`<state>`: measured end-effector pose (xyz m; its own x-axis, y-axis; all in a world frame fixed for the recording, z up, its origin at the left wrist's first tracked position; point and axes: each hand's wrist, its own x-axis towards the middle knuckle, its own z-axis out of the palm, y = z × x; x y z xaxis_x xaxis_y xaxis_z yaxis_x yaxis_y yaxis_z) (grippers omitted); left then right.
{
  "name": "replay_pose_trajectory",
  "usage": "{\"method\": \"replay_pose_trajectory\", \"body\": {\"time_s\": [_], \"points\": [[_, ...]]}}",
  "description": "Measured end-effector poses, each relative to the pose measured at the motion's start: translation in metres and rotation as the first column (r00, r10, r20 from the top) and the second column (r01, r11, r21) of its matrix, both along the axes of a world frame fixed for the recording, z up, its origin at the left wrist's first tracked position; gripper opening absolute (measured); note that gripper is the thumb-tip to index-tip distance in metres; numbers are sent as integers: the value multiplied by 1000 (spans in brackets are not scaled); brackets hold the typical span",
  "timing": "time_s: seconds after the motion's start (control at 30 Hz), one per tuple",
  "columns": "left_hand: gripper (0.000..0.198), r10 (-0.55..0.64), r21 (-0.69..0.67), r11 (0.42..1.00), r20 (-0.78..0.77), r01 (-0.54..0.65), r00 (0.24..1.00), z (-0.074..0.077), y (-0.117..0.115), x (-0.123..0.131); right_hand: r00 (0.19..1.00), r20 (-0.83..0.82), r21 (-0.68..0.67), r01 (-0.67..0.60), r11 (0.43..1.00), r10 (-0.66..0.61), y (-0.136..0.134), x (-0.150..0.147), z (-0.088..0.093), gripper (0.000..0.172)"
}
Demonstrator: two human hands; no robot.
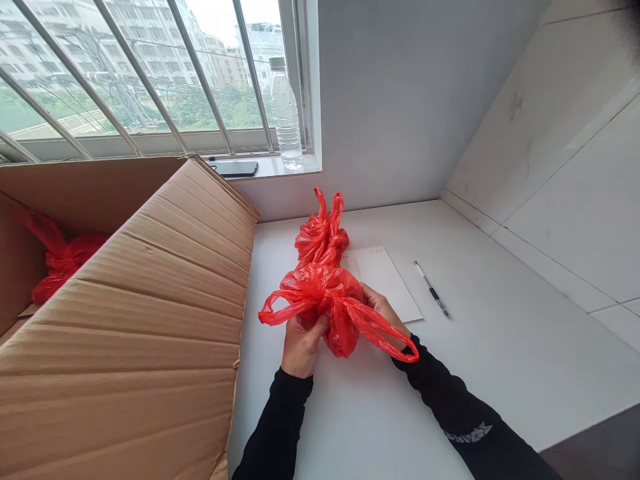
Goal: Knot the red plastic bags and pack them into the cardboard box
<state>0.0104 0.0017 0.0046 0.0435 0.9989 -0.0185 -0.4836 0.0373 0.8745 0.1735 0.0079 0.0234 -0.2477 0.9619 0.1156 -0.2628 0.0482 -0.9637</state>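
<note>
A red plastic bag [345,285], knotted at the top with its two handle loops spread left and right, is held between both hands above the white table. My left hand [301,347] grips its near left side, the thumb pressed against the plastic. On the right side my right hand [383,308] closes round the bag, its fingers partly hidden behind it and a loop. What the bag contains is hidden. Just beyond it a second knotted red bag [323,237] rests on the table, loops pointing up.
At left stands an open cardboard box [165,300] with another red bag [70,260] inside. A printed paper sheet [385,277] and a pen [431,288] lie right of the bags. On the windowsill are a water bottle [287,120] and a phone [236,169].
</note>
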Motion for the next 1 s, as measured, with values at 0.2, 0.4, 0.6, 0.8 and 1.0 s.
{"method": "replay_pose_trajectory", "body": {"time_s": [0.2, 0.4, 0.6, 0.8, 1.0], "points": [[40, 124, -50, 991, -36, -126, 992, -6, 3, -6, 997, -12, -66, -83, 994, 82, -3, -3, 0, 50], [43, 99, 1, 995, -48, -99, 994, -3, 0, 2, 1000, 30, -86, 12, 996, -10, 1, 2, -5, 42], [45, 212, -61, 976, 54, -208, 976, -1, 3, 0, 986, 155, -80, -57, 995, 69, -4, 4, 1, 27], [47, -20, -21, 1000, 111, 23, 994, 14, -3, -1, 977, 211, 21, 14, 1000, -18, -7, 5, 10, 27], [56, -178, 101, 979, -11, 178, 984, 14, -6, 1, 950, 280, 81, 120, 989, -139, -4, 6, 6, 21]]}}
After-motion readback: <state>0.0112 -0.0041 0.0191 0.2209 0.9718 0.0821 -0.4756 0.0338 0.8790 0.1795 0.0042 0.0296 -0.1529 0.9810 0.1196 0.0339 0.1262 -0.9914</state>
